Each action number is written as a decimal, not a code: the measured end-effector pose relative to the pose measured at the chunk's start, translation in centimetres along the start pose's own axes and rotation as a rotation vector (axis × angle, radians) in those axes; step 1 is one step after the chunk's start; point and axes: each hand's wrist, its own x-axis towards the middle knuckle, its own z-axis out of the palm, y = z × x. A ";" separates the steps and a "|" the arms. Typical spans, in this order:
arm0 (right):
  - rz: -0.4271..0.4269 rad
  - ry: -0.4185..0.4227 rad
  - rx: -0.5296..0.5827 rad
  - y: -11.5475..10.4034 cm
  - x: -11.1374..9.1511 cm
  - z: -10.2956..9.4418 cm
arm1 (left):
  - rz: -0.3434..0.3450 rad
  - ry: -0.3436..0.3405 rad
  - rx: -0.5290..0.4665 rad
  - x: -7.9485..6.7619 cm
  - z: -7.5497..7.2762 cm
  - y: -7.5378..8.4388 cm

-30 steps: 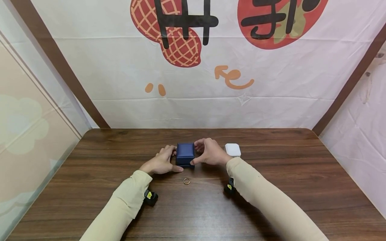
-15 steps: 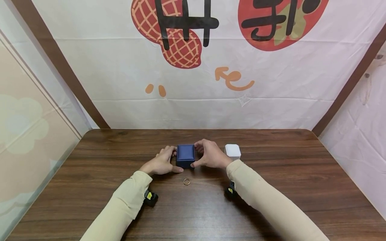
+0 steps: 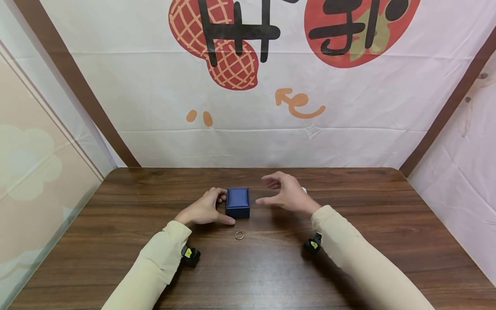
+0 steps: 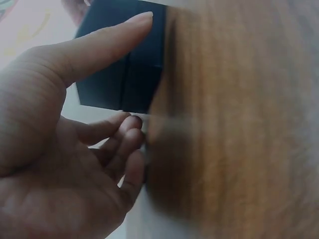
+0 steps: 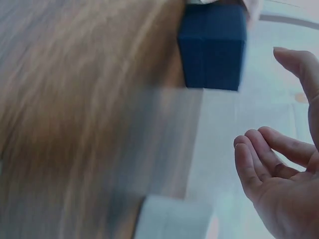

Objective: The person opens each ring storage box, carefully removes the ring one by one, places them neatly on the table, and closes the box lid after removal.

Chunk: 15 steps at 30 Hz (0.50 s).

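A dark blue ring box (image 3: 237,202) stands on the wooden table with its lid down. To its left is my left hand (image 3: 203,209), its fingertips right at the box's side. The left thumb stretches across in front of the box and overlaps its front face in the left wrist view. My right hand (image 3: 288,193) hovers to the right of the box, apart from it, thumb and fingers spread with nothing between them. In front of the box lies a gold ring (image 3: 239,235).
A small white box (image 5: 172,219) stands on the table right of the blue one; in the head view my right hand hides most of it. The table (image 3: 248,280) ends at a printed white cloth (image 3: 155,146) hanging behind it.
The blue box's lid has come down the rest of the way. My right hand has let go of the box and moved right. My left hand stays beside it.
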 end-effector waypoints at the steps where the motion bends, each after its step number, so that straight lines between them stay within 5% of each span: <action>1: 0.002 0.011 0.003 0.1 -0.3 -0.5 | 0.012 0.004 0.005 -0.1 -0.2 0.1; 10: 0.034 0.100 0.011 1.7 -3.2 -4.4 | 0.108 0.094 0.053 -0.6 -2.4 2.8; 15: 0.071 0.126 -0.020 3.4 -4.7 -5.7 | 0.166 0.155 0.089 -0.3 -2.4 5.3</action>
